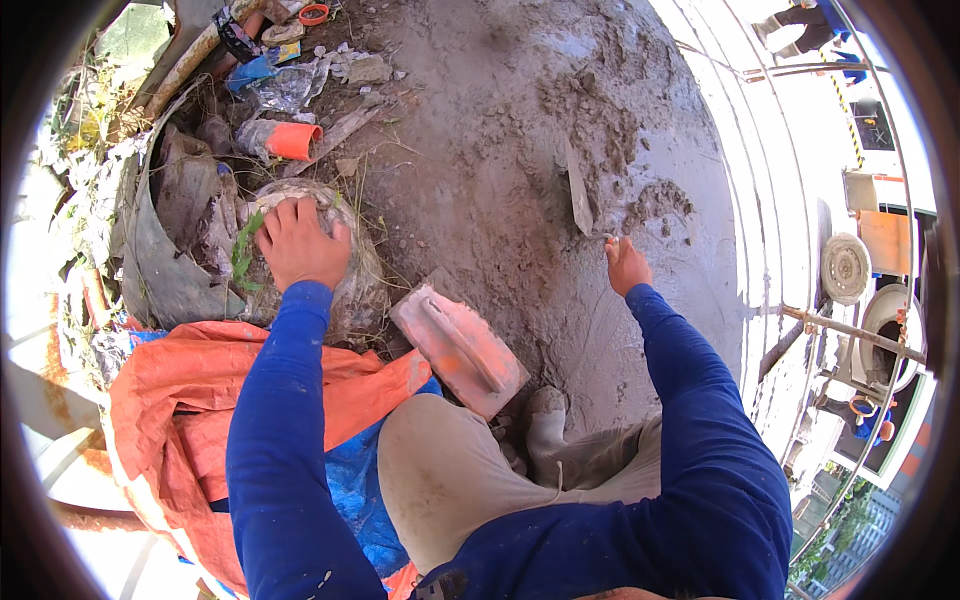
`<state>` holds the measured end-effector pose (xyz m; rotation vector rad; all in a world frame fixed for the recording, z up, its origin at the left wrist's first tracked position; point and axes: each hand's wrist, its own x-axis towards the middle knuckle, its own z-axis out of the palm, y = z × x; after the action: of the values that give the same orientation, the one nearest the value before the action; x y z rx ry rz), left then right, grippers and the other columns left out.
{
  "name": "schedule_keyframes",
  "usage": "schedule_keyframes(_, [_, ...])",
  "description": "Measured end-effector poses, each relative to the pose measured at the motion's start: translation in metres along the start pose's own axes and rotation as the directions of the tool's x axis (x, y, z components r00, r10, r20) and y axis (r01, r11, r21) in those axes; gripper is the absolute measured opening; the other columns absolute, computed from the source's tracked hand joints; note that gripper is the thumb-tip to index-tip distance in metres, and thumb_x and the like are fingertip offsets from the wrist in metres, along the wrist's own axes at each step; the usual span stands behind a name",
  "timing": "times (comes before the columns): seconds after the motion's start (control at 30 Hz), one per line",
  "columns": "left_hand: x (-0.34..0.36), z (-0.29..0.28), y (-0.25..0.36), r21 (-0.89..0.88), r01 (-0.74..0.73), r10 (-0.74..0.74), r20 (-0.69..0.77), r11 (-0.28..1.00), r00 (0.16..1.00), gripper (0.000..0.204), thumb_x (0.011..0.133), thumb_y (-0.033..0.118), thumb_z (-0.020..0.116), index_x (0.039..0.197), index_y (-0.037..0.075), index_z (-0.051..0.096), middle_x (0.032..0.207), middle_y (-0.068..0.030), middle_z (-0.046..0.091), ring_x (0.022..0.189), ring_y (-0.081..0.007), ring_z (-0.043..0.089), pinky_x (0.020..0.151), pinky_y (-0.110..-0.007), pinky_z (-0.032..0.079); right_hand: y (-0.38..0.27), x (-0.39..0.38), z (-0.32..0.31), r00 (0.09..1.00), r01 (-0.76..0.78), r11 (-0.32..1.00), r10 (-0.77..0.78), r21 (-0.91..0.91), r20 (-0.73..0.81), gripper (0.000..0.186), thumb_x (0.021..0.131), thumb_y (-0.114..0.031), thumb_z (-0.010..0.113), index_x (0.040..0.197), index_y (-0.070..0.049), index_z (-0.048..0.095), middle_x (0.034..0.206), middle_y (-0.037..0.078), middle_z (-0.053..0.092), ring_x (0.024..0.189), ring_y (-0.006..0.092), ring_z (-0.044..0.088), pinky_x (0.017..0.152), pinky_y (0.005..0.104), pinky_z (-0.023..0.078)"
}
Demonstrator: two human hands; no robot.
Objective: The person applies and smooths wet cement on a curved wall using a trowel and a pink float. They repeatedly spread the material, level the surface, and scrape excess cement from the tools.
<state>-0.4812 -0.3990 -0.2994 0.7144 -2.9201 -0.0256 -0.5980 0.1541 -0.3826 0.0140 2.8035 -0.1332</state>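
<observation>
My right hand point(628, 266) is closed round the handle of a trowel point(578, 195). The trowel's narrow blade points away from me over lumpy wet mortar point(600, 130). My left hand point(300, 245) lies with its fingers outstretched on top of a rounded, mud-coated lump point(355, 285); I cannot tell whether it is a stone or a filled sack. Between my left hand and my knee, a worn orange-pink plastering float point(460, 345) rests with its handle side up. Nothing touches it but the ground and the sheet beside it.
Orange tarpaulin point(190, 370) and blue sheeting point(365, 500) are bunched at my left. Farther off lie an orange pipe piece point(292, 140), crumpled plastic point(290, 88) and other rubble. Smooth wet mortar point(690, 290) spreads right toward rails point(850, 335) and a parked vehicle point(885, 330).
</observation>
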Motion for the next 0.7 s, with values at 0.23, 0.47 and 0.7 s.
schedule_keyframes(0.23, [0.001, 0.003, 0.001, -0.021, -0.012, 0.012, -0.02, 1.0, 1.0, 0.046, 0.084, 0.035, 0.073, 0.123, 0.013, 0.065, 0.13, -0.0089, 0.059, 0.128, -0.031, 0.053, 0.112, -0.051, 0.039, -0.142, 0.024, 0.002, 0.966, 0.257, 0.966, -0.257, 0.031, 0.022, 0.042, 0.109, -0.048, 0.051, 0.114, -0.006, 0.051, 0.097, 0.027, 0.074, 0.095, 0.0506, 0.071, 0.081, 0.0607, 0.054])
schedule_keyframes(0.47, [0.001, 0.001, -0.001, -0.024, -0.023, 0.022, -0.039, 0.999, 0.999, 0.045, 0.083, 0.035, 0.074, 0.12, 0.011, 0.064, 0.128, -0.0095, 0.06, 0.127, -0.0317, 0.053, 0.113, -0.053, 0.038, -0.015, 0.009, -0.022, 0.997, 0.007, 0.991, 0.002, -0.133, 0.073, 0.039, 0.108, -0.048, 0.052, 0.116, -0.009, 0.054, 0.103, 0.026, 0.075, 0.101, 0.0473, 0.072, 0.084, 0.0595, 0.054])
schedule_keyframes(0.7, [-0.001, -0.004, -0.001, -0.029, -0.013, 0.012, -0.014, 1.0, 1.0, 0.046, 0.083, 0.035, 0.074, 0.121, 0.011, 0.064, 0.13, -0.0102, 0.059, 0.128, -0.0322, 0.052, 0.114, -0.053, 0.038, -0.04, -0.032, -0.007, 0.997, 0.079, 0.997, -0.08, 0.017, 0.016, 0.039, 0.106, -0.045, 0.056, 0.111, -0.007, 0.053, 0.099, 0.029, 0.073, 0.095, 0.0516, 0.069, 0.081, 0.0624, 0.052])
